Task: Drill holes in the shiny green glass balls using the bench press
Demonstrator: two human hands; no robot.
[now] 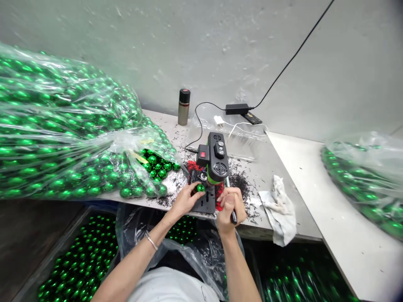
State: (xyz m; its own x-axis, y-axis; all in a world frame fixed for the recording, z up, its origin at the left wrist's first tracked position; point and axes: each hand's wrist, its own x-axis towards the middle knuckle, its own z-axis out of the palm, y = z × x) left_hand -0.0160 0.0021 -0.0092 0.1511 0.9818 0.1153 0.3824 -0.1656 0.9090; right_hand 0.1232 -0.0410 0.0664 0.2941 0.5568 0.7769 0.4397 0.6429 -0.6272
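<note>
A small black bench machine with a red switch stands on the table in front of me. My left hand pinches a shiny green ball over the machine's slotted black base plate. To the right of that plate, my right hand is closed round a lever handle, whose black end sticks out below the fist. Black and red shavings lie around the machine.
A large clear bag of green balls fills the left side. Behind the machine are a bottle, a power adapter and cables. A white cloth hangs over the front edge. Another bag is at right.
</note>
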